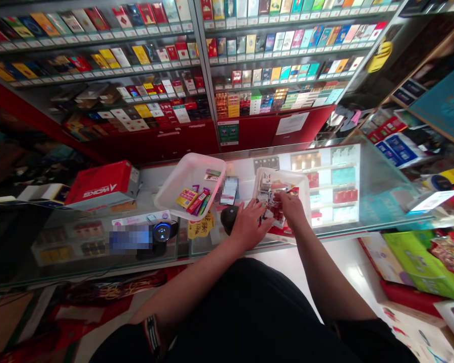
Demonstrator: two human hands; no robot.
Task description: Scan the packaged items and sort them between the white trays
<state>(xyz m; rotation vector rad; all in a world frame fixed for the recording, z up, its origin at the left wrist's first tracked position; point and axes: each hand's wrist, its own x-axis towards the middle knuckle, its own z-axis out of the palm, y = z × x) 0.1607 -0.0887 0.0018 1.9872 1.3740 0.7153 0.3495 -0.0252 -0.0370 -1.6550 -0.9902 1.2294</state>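
Observation:
My left hand (249,225) lies over the near left side of a white plastic basket (307,194), its fingers stretched out and apart. Inside that basket, my right hand (292,208) has its fingers curled down among small shiny packets (267,197); what they pinch is too small to make out. Red packaging also shows under both hands. To the left stands a larger white basket (170,189) with a yellow packet (186,198) and several colourful thin packs in it. Between the baskets lies a phone (229,190) with a lit screen. A dark round object (229,219) touches or nearly touches my left hand.
Both baskets stand on a glass display counter (374,201). On its left are a red box (100,184), a payment device with a blue-lit ring (161,233) and a yellow handwritten tag (201,228). Shelves of cigarette packs (257,45) rise behind. A green box (426,262) stands low at right.

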